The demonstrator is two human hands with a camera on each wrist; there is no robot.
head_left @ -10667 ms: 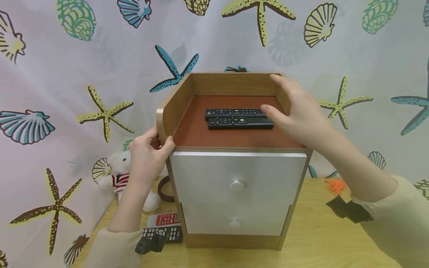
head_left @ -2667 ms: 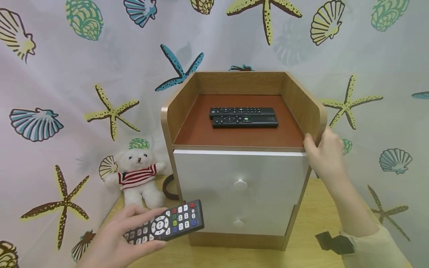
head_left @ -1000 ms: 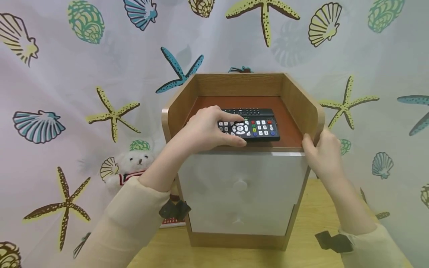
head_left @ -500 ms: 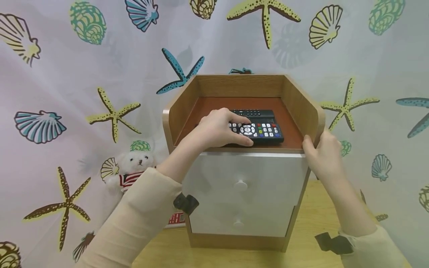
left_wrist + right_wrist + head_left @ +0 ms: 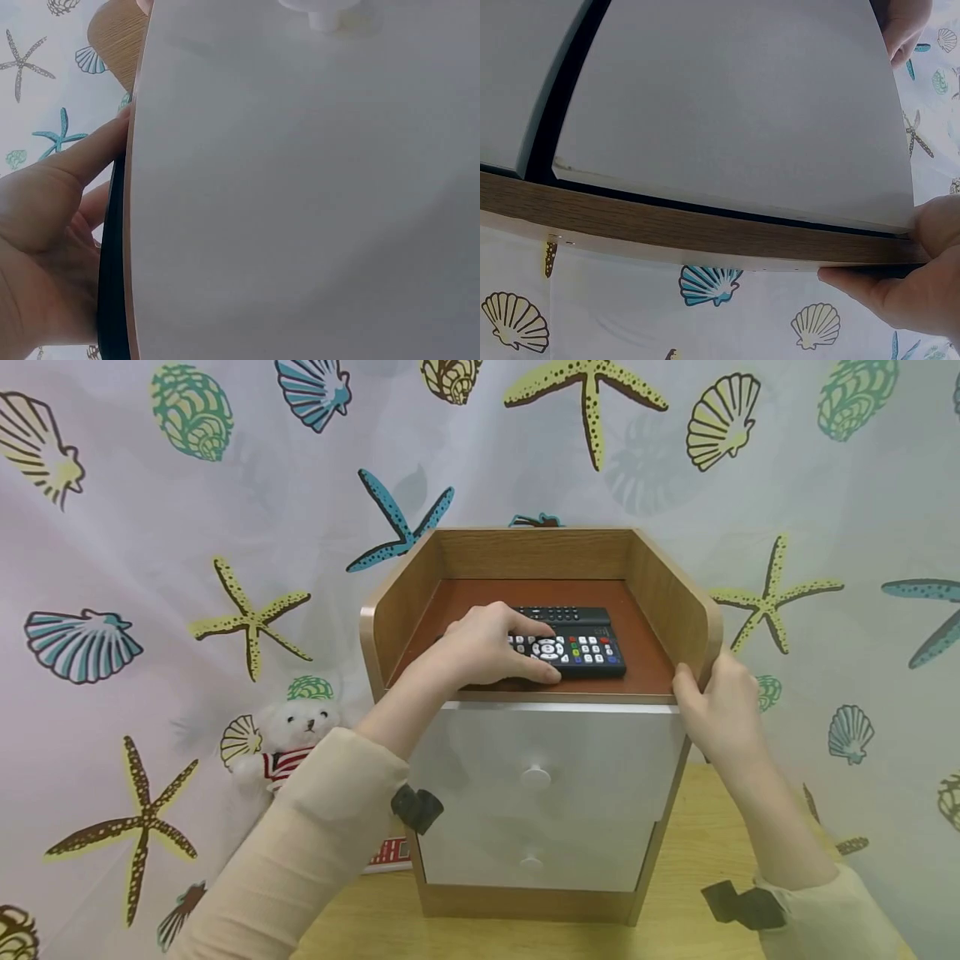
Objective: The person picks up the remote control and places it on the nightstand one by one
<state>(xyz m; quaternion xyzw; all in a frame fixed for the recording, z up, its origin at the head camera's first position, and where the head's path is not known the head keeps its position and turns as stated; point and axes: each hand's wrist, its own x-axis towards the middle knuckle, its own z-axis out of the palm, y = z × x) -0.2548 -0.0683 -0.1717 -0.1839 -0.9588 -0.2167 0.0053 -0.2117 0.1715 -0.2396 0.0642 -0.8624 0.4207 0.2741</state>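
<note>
Held a remote (image 5: 588, 653) flat, keys up, at the front of the cabinet's brown top (image 5: 480, 592). Had the left grip (image 5: 480, 647) closed around its left part, with thumb (image 5: 545, 673) along the near long side and fingers (image 5: 536, 626) over the far one. Could not tell, with that end hidden under the palm, whether fully resting on the top or slightly raised.

Had a middle remote (image 5: 592, 631), mostly covered, and a rear remote (image 5: 566, 615) close behind, roughly parallel. Risked shoving both deeper, or riding up onto the nearer, through pushing back while low. Risked a drop over the front lip too, from letting go with the near side poorly supported.

Clasped the cabinet (image 5: 480, 827) by the front edge of its right panel (image 5: 671, 606) in the right grip (image 5: 723, 706). Risked tipping or dragging it across the surface (image 5: 360, 918) by pulling too hard there.

Farther out, saw a bear (image 5: 296, 732) in a striped top, partly behind the left sleeve (image 5: 322, 785); a red-and-white item (image 5: 392, 853) by the cabinet's base; a shell-and-starfish curtain (image 5: 262, 510) behind.

Found no readable brand: made out pale and coloured keys on the held remote, and only faint marks, too small to read, at the middle remote's right end.
</note>
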